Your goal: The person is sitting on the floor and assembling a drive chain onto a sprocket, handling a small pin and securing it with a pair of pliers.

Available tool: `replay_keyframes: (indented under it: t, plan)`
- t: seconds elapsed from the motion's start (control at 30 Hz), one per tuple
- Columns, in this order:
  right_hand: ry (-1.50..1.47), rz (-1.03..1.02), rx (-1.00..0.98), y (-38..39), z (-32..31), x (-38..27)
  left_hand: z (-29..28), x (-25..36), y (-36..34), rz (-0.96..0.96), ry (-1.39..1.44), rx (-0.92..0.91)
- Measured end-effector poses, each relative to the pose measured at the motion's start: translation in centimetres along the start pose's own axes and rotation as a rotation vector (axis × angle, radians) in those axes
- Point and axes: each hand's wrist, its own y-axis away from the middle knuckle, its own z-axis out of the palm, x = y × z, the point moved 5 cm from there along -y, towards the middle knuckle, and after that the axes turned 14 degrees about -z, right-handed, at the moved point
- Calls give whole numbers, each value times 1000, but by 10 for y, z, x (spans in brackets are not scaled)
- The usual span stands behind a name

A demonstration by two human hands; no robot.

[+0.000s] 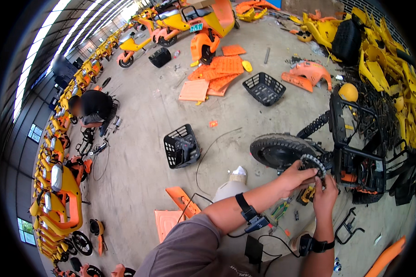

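Both my hands meet at a dark ring-shaped part (313, 162) with a ridged, chain-like edge; its exact kind is unclear. My left hand (296, 178) grips it from the left with thumb and fingers closed. From below, the closed fingers of my right hand (325, 190) hold its lower right side. Just beyond is the black-tyred wheel (279, 150) of a stripped scooter, with a black coil shock absorber (313, 125) and a bare black frame (356, 147) to the right. My fingers hide the ring's lower part.
A yellow power tool (305, 195) and green-handled pliers (280, 208) lie below my hands. Black baskets (265, 88) (182, 146) and orange panels (219, 69) are on the floor. Yellow body parts (374, 60) are heaped right. A person (94, 108) crouches left beside rows of yellow scooters (62, 196).
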Motion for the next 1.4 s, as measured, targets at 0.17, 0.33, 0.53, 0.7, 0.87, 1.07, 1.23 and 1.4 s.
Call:
replay_keyframes:
  t: [0.17,0.33,0.53,0.7,0.87,1.07,1.23,1.4]
  plan:
    - [-108,77,30,4,7,14,0,4,3,44,18,27]
    - [-119,158,-47,1,12,7,-5,4,5,74,0,113]
    - [-302,276,-8,9,9,34,11,7,6,171,-163,194]
    - [-328,245,51,19,0,53,19,-6,-20,268,-101,167]
    - [-262,155,87,19,10,54,12,-8,-28,334,20,167]
    - [-356,267,121,23,12,87,7,2,-15,279,-170,331]
    - [-383,407,201,33,14,130,16,0,-23,195,-155,415]
    - [-577,556,277,24,25,106,16,-1,-29,189,-138,307]
